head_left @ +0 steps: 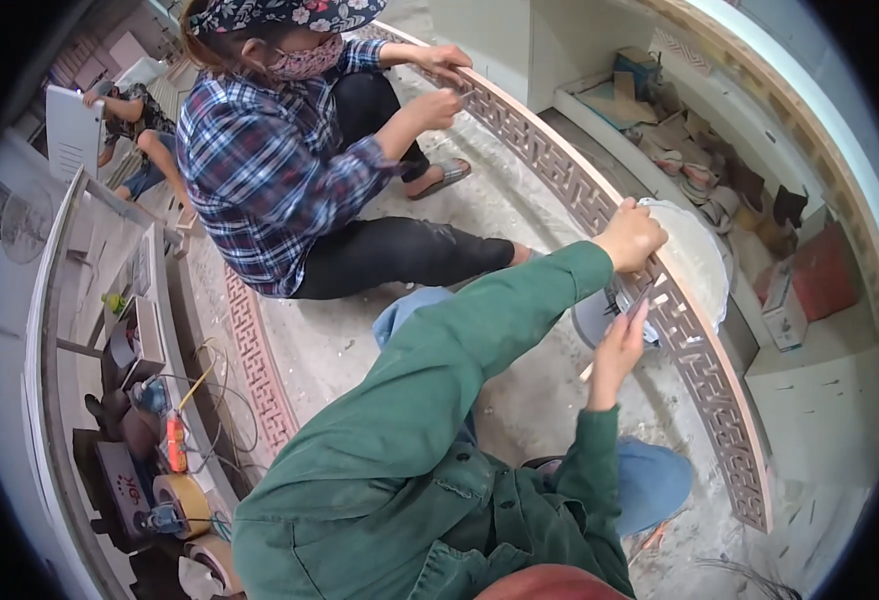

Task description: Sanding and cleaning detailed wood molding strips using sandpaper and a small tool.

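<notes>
Left hand grips the fretwork panel standing on the floor; right hand pinches a thin tool in its cutouts. Best: brace firmly, short strokes.

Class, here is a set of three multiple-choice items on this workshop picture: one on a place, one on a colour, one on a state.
1. Where is the person's left hand?
A. on the floor
B. on the top edge of the fretwork strip
C. on the co-worker's shoulder

2. What colour are the person's sleeves?
A. green
B. white
C. red

3. What is the state of the right hand?
A. open and empty
B. out of view
C. fingers closed on a thin tool

Answers:
1 B, the fist sits on the strip's curved rim.
2 A, both arms reaching to the strip are in green.
3 C, the tool sticks up from the fingers toward the cut-out pattern.
</notes>
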The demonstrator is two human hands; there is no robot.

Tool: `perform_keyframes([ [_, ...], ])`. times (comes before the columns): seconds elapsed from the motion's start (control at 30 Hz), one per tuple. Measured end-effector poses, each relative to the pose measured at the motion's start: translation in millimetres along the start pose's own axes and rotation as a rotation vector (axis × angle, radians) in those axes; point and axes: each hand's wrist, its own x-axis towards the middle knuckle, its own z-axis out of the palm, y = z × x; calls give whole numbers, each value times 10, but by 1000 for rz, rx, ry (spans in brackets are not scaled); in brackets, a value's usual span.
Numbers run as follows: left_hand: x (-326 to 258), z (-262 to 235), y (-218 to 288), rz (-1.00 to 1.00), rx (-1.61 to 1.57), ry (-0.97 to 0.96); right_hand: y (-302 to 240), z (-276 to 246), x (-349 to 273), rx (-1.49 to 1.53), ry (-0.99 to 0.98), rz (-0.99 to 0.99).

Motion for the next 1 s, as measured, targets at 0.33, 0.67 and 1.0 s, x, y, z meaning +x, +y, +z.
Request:
perform_keyframes([
  [0.33, -37, -1, -30, -43, 65, -37, -90, -52, -185, 13, -44, 98],
  [0.67, -25, -71, 70, -49, 51, -77, 16, -82, -310, 108, -9, 22],
  [1.0, -10, -18, -11, -47, 78, -73, 14, -65, -218, 34, -26, -4],
])
